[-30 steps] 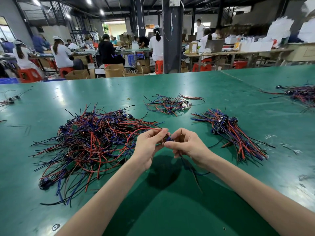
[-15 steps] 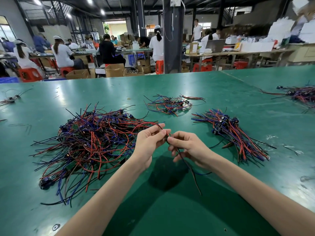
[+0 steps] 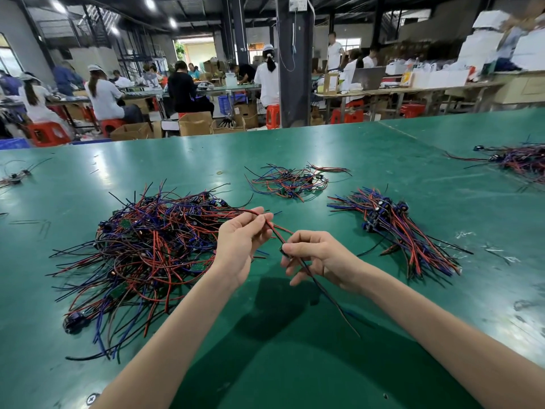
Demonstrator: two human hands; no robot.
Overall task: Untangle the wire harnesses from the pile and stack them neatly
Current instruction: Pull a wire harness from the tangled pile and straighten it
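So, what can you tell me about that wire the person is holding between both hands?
The held harness is a thin, flexible bundle of plastic-coated wires: red between the hands, dark below. The left hand pinches its red stretch near the big pile; the right hand pinches a small dark part midway. Its dark tail slants down toward the person, over the green table.

We see a green tabletop (image 3: 383, 160), a red, blue and black wire pile (image 3: 153, 246), and red stools (image 3: 272, 116).
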